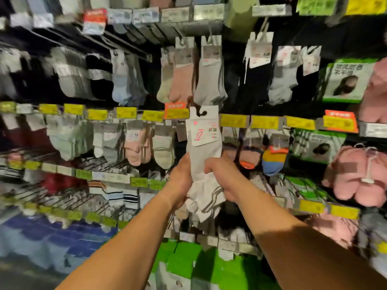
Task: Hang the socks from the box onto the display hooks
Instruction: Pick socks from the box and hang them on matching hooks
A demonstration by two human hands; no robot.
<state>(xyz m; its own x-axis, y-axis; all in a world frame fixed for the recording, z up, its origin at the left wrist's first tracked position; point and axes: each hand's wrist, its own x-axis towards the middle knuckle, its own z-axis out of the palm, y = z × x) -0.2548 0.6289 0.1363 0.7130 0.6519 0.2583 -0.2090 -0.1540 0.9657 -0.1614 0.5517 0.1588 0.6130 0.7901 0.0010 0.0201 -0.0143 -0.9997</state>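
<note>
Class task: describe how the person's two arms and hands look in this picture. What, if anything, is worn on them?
Both forearms are bare up to the picture's edge: no sleeves show. The left hand and right hand wear no gloves; no watch, bracelet or ring is visible.

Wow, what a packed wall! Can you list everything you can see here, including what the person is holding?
White socks pack: one, white with a paper card and dark plastic hanger, centre, held up before the racks.
Hanging socks: many, grey, pink, pale blue, black, on hooks across the rows.
Price tags: many, mostly yellow, along the rails.
Mask packs: several, green and white, right side.
Pink plush items: a few, far right.
Green packs: several, bottom centre.
Left hand: grips the pack's left side.
Right hand: grips its right side.
</note>
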